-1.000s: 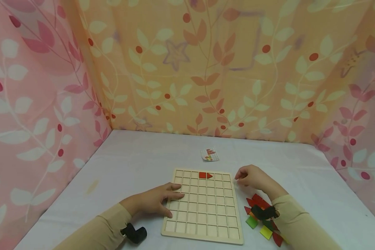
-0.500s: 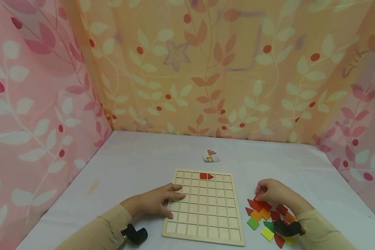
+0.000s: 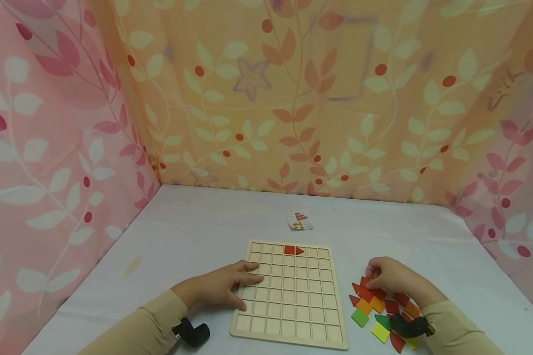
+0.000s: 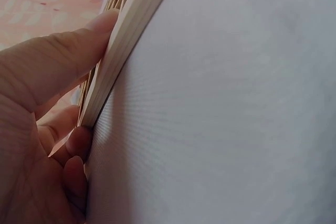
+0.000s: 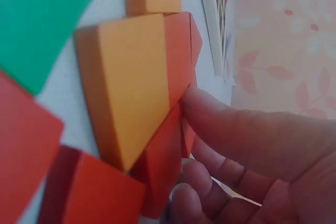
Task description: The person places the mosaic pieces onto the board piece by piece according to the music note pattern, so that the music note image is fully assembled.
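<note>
My left hand (image 3: 219, 286) rests spread on the left edge of the wooden grid board (image 3: 288, 342); in the left wrist view its thumb (image 4: 79, 51) lies on the board's rim. A red square (image 3: 289, 250) and a red triangle (image 3: 299, 250) sit side by side in the board's top row. Right of the board, my right hand (image 3: 393, 277) is at a pile of coloured wooden pieces. Its thumb and fingers pinch a small red piece (image 5: 187, 136), mostly hidden by the thumb. Directly beside it lie other red pieces and an orange piece (image 5: 134, 82).
Behind the board lies a small card with a coloured pattern (image 3: 299, 220). The pile also holds a light green square (image 3: 360, 317), a yellow square (image 3: 380, 332) and a dark green piece (image 3: 382, 321). Patterned curtains (image 3: 266, 123) stand around the white table (image 3: 195, 222).
My right hand has moved from the board's upper right edge back and right to the pile, where its fingertips have closed on a red piece. The left hand and board stay put.
</note>
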`<action>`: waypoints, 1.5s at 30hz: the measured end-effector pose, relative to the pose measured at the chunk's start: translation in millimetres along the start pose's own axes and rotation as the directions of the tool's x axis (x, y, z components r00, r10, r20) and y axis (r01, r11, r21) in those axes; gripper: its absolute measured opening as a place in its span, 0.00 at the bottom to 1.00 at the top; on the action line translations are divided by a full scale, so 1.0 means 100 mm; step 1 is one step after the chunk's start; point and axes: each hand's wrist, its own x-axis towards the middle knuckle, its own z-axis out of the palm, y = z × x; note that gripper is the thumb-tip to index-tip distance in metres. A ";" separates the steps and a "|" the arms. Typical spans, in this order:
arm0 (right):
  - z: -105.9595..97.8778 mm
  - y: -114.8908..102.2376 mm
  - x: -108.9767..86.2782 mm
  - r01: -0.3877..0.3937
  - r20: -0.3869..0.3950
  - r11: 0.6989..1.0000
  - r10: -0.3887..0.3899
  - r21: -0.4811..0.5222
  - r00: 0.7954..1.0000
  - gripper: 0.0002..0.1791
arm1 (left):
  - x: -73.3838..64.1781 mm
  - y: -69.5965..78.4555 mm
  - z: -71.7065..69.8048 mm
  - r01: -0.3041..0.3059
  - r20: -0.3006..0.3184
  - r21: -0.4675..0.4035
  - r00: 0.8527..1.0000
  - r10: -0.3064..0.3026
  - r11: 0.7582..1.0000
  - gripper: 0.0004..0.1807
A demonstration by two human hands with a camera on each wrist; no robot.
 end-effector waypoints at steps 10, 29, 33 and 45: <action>0.01 -0.06 -0.02 0.006 0.010 1.000 -0.006 0.006 1.000 0.14 | -0.01 0.01 -0.01 0.003 0.001 -0.011 1.000 -0.003 1.000 0.40; 0.00 -0.41 0.12 0.132 -0.009 0.991 -0.131 0.039 0.991 0.03 | -0.01 0.01 0.00 0.002 0.000 -0.007 1.000 -0.002 1.000 0.40; 0.08 -0.58 0.19 0.187 -0.015 0.979 -0.187 0.077 0.982 0.03 | -0.01 0.01 -0.01 -0.008 -0.001 -0.003 1.000 0.008 1.000 0.40; 0.37 -1.06 0.46 0.351 -0.055 0.933 -0.348 0.075 0.936 0.07 | -0.01 0.02 -0.01 -0.002 0.004 -0.012 1.000 0.002 1.000 0.39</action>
